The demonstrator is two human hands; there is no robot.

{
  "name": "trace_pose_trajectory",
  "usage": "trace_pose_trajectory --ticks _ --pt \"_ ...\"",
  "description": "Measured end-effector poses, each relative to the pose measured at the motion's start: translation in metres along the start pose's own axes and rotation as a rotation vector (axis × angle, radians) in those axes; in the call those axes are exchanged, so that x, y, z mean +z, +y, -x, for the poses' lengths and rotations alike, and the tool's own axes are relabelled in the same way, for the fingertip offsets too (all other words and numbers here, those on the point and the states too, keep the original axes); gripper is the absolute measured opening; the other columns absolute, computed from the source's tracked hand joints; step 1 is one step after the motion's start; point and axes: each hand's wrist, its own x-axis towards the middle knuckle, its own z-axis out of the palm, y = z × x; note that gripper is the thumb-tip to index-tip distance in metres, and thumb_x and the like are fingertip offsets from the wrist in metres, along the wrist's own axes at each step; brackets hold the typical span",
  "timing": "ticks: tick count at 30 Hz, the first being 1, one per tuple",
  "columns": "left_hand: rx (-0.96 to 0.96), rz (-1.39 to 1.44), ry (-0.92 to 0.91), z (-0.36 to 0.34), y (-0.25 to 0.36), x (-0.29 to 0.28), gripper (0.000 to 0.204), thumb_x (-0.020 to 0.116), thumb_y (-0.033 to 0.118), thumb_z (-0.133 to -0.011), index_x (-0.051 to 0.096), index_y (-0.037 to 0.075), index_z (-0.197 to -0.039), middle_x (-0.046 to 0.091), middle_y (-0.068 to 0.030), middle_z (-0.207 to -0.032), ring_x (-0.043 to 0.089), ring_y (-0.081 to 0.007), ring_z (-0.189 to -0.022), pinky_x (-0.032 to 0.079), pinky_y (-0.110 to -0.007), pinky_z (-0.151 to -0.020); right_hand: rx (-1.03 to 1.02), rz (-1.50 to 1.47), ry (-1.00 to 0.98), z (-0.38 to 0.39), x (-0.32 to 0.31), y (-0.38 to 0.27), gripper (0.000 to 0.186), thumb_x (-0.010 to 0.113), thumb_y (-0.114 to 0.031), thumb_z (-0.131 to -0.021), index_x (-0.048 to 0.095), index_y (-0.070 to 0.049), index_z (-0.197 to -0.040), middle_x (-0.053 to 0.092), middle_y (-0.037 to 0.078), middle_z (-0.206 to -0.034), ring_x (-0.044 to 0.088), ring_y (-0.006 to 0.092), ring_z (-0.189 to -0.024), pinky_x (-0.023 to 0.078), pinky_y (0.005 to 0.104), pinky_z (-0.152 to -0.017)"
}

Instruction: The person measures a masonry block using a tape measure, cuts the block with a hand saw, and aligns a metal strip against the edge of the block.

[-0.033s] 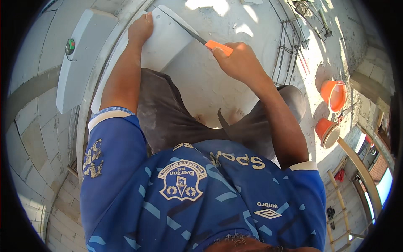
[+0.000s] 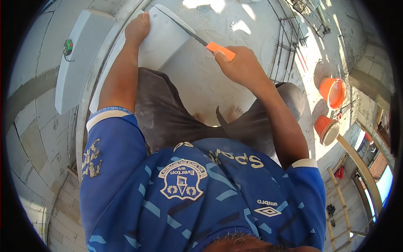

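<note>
- Head view, only view. Person bends over a pale grey block [image 2: 161,40] that rests across the knee; its far end points up-frame.
- Left hand [image 2: 137,27] lies on the block's left upper edge. Fingers together and curled over the far edge, palm flat on the top face. Pressing down on the block, not wrapped around anything.
- Right hand [image 2: 243,67] is closed in a fist round the orange handle [image 2: 220,50] of a handsaw. Fingers wrapped tight, no gap visible; thumb side faces the camera.
- Saw blade [image 2: 180,25] runs from the handle up-left, diagonally across the block's top face, touching it. Cannot tell how deep it sits in the block.
- The two hands are well apart, with the blade between them.
- A second pale block [image 2: 79,59] lies on the wall top at left, just beside the one being worked. A green tape measure [image 2: 68,47] sits on it.
- Right side, on the concrete floor: two orange buckets [image 2: 332,92], one above the other in frame, well away from both hands.
- Steel rebar mesh [image 2: 289,42] lies on the floor past the right hand.
- Bare toes [image 2: 233,113] show on the floor between the knees.
</note>
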Motion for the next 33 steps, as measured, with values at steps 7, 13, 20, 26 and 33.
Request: trace_pose_trajectory --ticks 7,13,20,26,33 --pt "-0.071 -0.067 0.045 0.004 -0.03 -0.035 0.066 0.019 0.049 -0.106 0.066 0.005 -0.119 0.07 -0.0241 -0.113 0.066 -0.0439 -0.107 0.05 -0.053 -0.094 -0.056 -0.231 0.135 0.062 0.006 0.009 0.04 0.057 -0.034 -0.093 0.072 0.003 -0.094 0.064 0.022 -0.066 0.061 0.0392 -0.063 0.051 0.0468 -0.069" --pt "-0.005 -0.075 0.024 -0.009 -0.025 -0.001 0.067 0.018 0.05 -0.106 0.066 0.005 -0.118 0.071 -0.0247 -0.112 0.066 -0.0437 -0.107 0.05 -0.053 -0.094 -0.064 -0.124 0.101 0.022 0.012 0.011 0.041 0.053 -0.033 -0.094 0.066 0.003 -0.081 0.06 0.021 -0.063 0.06 0.0382 -0.06 0.049 0.0496 -0.065" --pt "-0.042 -0.051 0.064 -0.004 -0.016 -0.026 0.067 0.019 0.05 -0.106 0.068 0.004 -0.116 0.071 -0.0262 -0.111 0.066 -0.0444 -0.107 0.05 -0.053 -0.095 -0.091 -0.191 0.191 0.053 0.019 0.007 0.041 0.055 -0.034 -0.094 0.066 0.004 -0.086 0.063 0.025 -0.07 0.059 0.0465 -0.063 0.05 0.0501 -0.068" --pt "-0.023 -0.058 0.02 -0.006 -0.02 -0.006 0.066 0.02 0.049 -0.106 0.068 0.004 -0.117 0.07 -0.0279 -0.111 0.066 -0.0455 -0.107 0.049 -0.053 -0.096 -0.098 -0.144 0.159 0.039 0.023 0.024 0.039 0.056 -0.033 -0.094 0.068 0.003 -0.087 0.065 0.026 -0.073 0.06 0.0472 -0.068 0.05 0.0508 -0.069" --pt "-0.026 -0.031 0.066 -0.004 -0.012 -0.022 0.067 0.021 0.051 -0.105 0.068 0.005 -0.118 0.07 -0.0268 -0.113 0.065 -0.0452 -0.109 0.048 -0.053 -0.097 -0.125 -0.173 0.206 0.032 0.031 0.02 0.04 0.056 -0.034 -0.094 0.069 0.002 -0.087 0.065 0.024 -0.07 0.062 0.0407 -0.062 0.052 0.0444 -0.066"
